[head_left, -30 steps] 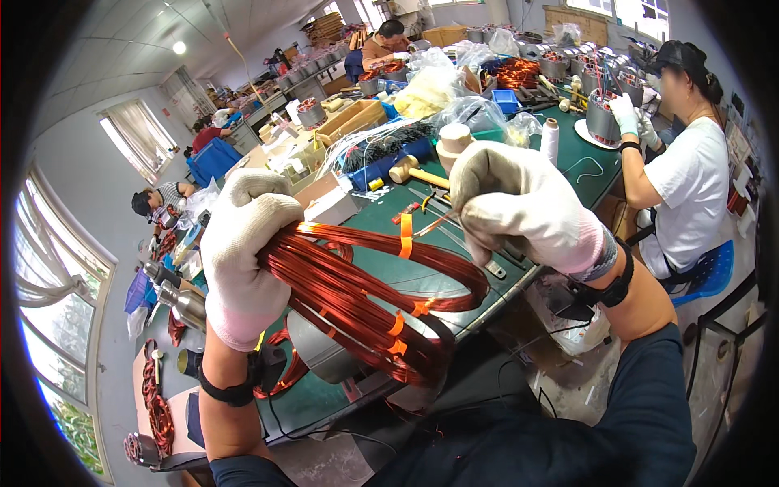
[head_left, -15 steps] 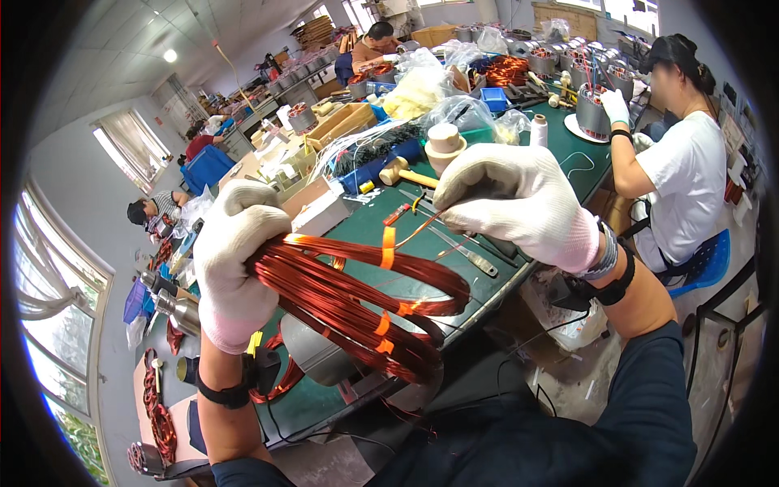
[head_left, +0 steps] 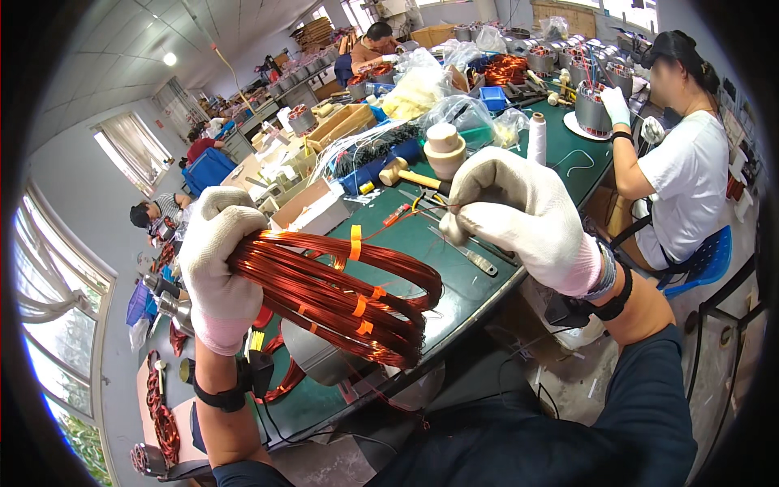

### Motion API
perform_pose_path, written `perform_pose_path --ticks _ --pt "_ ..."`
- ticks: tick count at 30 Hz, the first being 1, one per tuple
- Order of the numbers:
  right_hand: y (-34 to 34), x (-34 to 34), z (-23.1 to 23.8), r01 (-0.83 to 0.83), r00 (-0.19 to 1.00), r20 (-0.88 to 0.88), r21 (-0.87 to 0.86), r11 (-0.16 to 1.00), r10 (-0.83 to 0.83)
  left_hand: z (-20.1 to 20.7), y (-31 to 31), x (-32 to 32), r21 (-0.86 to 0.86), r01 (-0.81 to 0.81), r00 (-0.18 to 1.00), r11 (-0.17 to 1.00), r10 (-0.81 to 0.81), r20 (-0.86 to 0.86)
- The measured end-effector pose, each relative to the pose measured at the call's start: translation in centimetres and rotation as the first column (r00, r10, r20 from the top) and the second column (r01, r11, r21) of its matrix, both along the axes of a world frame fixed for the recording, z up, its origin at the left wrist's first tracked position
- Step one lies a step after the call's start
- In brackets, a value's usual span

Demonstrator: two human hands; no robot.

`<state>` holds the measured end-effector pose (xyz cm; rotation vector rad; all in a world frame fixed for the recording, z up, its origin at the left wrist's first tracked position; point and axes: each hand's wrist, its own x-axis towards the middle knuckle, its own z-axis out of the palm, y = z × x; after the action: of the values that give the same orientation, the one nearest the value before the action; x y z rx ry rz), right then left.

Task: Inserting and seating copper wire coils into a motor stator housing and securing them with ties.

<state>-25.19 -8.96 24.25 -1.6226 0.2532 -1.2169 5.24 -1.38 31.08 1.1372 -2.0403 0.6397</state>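
Observation:
My left hand (head_left: 219, 264), in a white knit glove, is wrapped round one end of a copper wire coil bundle (head_left: 333, 296). Orange tape bands its several groups of reddish strands, and the looped far end hangs in the air over the table edge. My right hand (head_left: 519, 219), gloved too, is closed in a pinch on a thin wire end that runs toward the bundle. Below the coils, a grey metal cylinder (head_left: 316, 357) lies partly hidden on the green table (head_left: 475, 304).
Beyond my hands lie a mallet (head_left: 406, 174), a flat file-like tool (head_left: 471, 256), a white stacked block (head_left: 445, 150) and a thread spool (head_left: 536, 138). A wooden box (head_left: 345, 126) stands farther back. At the right, a person (head_left: 690, 154) handles a motor stator (head_left: 592, 114).
My left hand and the coil bundle have moved left and slightly up. My right hand has shifted a little right, widening the gap between it and the bundle.

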Motion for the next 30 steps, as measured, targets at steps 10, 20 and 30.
perform_pose_path --ticks 10,20,30 --pt "1.1 -1.6 0.0 -0.006 0.888 -0.460 -0.054 0.999 -0.020 0.6 0.0 0.6 -0.019 -0.059 0.996 0.998 0.058 -0.071" --pt "-1.8 -1.0 -3.1 0.125 0.931 -0.292 -0.308 0.943 -0.219 0.3 0.1 0.7 -0.046 -0.109 0.989 0.993 0.103 -0.109" --pt "-4.0 -1.4 -2.6 -0.008 0.665 -0.596 -0.608 0.794 -0.450 -0.5 -0.3 -0.7 -0.079 -0.132 0.991 0.988 0.131 -0.008"
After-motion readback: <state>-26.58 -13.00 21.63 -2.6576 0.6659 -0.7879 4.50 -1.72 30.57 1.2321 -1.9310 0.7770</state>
